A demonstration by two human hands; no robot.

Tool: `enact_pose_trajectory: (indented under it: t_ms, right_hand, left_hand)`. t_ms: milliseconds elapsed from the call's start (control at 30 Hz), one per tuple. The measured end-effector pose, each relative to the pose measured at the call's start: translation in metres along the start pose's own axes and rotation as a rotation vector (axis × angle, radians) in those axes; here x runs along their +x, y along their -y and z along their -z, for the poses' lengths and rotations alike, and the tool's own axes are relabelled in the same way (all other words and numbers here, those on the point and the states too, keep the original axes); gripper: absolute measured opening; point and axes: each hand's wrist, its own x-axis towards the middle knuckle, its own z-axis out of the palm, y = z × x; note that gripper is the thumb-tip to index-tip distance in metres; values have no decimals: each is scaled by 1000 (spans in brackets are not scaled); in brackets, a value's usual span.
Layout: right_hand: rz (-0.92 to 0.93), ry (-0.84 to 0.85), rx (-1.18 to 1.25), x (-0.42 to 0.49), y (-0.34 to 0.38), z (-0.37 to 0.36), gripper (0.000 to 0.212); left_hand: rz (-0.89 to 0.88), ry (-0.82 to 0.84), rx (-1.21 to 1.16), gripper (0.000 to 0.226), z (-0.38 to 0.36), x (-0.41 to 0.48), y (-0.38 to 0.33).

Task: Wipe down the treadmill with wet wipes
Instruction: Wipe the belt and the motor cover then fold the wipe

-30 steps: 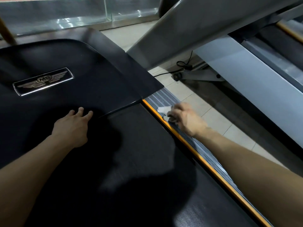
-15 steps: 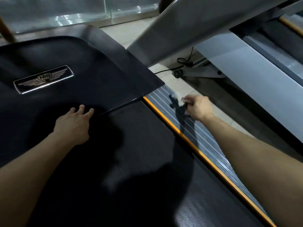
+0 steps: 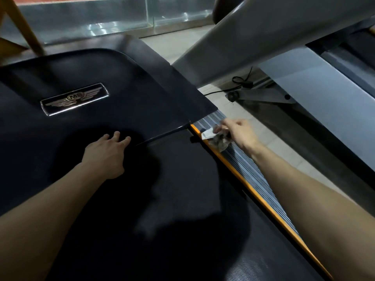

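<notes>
At the far left a slanted wooden post point(image 3: 26, 27) is seen beyond the treadmill point(image 3: 60, 169). A winged metal badge point(image 3: 74, 98) is fixed on the black motor cover point(image 3: 146, 84). The left hand point(image 3: 105, 157) is laid flat on the near part of that cover, beside the seam with the dark belt point(image 3: 192, 199); its grip is apart, the fingers straight and holding nothing. To the right of the belt an orange stripe point(image 3: 261, 201) is run along its edge, with the ribbed side rail point(image 3: 269, 191) just beside it. A crumpled wet wipe point(image 3: 216, 138) is pressed on the far end of this rail, just near of the cover's corner and partly over the orange stripe. It is clamped in the grip of the right hand point(image 3: 241, 132), whose fingers are curled round it. Farther right, a grey upright point(image 3: 253, 37) is slanted overhead, a black cable point(image 3: 241, 83) is coiled on the tiled floor point(image 3: 288, 159), and a neighbouring machine point(image 3: 324, 84) is seen at the far right.
</notes>
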Motion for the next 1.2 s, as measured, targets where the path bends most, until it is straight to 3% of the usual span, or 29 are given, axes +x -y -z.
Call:
enact_pose_trajectory:
  t_ms: [67, 167, 333, 433, 500, 567, 633, 700, 733, 800, 867, 900, 933, 1067, 1200]
  right_hand:
    - [110, 3, -180, 1, 8, -14, 13]
    - [237, -15, -371, 10, 23, -41, 52]
    - [539, -124, -506, 53, 41, -81, 12]
    - [812, -238, -658, 79, 57, -108, 30]
    - [797, -235, -692, 71, 72, -145, 39]
    - [910, 7, -672, 36, 75, -201, 23]
    - [1213, 310, -629, 2, 62, -244, 21]
    - [1339, 352, -579, 27, 53, -239, 21]
    - [1291, 218, -532, 50, 53, -223, 20]
    - [940, -192, -482, 95, 56, -168, 18]
    - [627, -431, -448, 126, 56, -123, 21]
    - [595, -515, -463, 132, 55, -118, 29]
    - [616, -546, -510, 131, 54, -121, 39]
    - [568, -353, -570, 83, 27, -143, 69]
    - [408, -459, -467, 89, 22, -112, 50]
  left_hand:
    - [-14, -9, -23, 90, 11, 1, 2]
    - [-14, -79, -75, 76, 23, 6, 11]
    - [87, -88, -66, 104, 28, 21, 38]
    - [187, -63, -79, 125, 31, 28, 56]
    - [231, -2, -147, 130, 29, 31, 61]
    - [238, 20, -169, 129, 23, 32, 65]
    - [243, -6, -149, 127, 16, 31, 66]
    - [235, -23, -127, 125, 17, 32, 67]
    - [222, -12, -119, 125, 18, 32, 66]
    - [220, -6, -104, 124, 19, 31, 62]
    - [216, -20, -91, 124, 21, 33, 62]
    - [208, -22, -78, 124, 22, 34, 62]
    - [200, -25, -61, 124, 22, 34, 63]
    - [162, -37, 8, 125, 23, 38, 64]
    - [150, -58, 24, 124, 24, 42, 63]
